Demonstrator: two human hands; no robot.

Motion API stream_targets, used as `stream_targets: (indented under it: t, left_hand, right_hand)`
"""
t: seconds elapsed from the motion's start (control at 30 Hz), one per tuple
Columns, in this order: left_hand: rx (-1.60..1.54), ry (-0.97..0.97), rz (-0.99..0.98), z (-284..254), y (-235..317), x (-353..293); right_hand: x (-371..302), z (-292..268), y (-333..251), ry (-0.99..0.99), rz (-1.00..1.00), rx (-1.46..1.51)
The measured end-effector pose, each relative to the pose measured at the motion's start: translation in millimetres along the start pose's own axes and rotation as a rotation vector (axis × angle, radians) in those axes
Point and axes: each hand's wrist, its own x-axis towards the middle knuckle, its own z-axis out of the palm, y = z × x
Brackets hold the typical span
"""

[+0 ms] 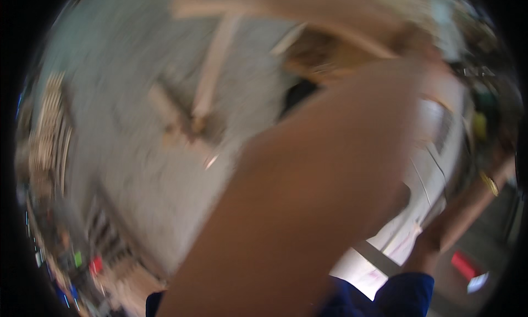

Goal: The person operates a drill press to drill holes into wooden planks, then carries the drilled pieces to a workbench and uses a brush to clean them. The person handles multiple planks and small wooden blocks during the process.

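My left hand point(432, 63) is blurring near the wooden board point(264, 2); I can't tell grip. Forearm point(308, 179) blocking sightline might be risking a bump.

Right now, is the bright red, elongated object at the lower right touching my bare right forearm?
No, the red object lies apart from the right forearm, below it in the picture.

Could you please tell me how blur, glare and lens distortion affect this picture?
In the head view, heavy blur smears the left forearm and the wooden board at the top; in the same view, a pale surface near the lower edge looks washed out by glare, and the stacked wood at left appears bent near the dark fisheye rim.
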Motion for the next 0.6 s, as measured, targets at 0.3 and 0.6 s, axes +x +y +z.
stream_targets:
  t: [0.3,0.6]
  left_hand:
    - [0.294,-0.056,-0.140,-9.9,-3.9,14.1]
    - [0.332,-0.214,-0.238,-38.6,-12.8,-15.7]
  right_hand:
    - [-47.7,56.6,-12.5,0.054,-0.013,0.087]
    - [-53.1,60.5,-11.6,0.099,0.014,0.196]
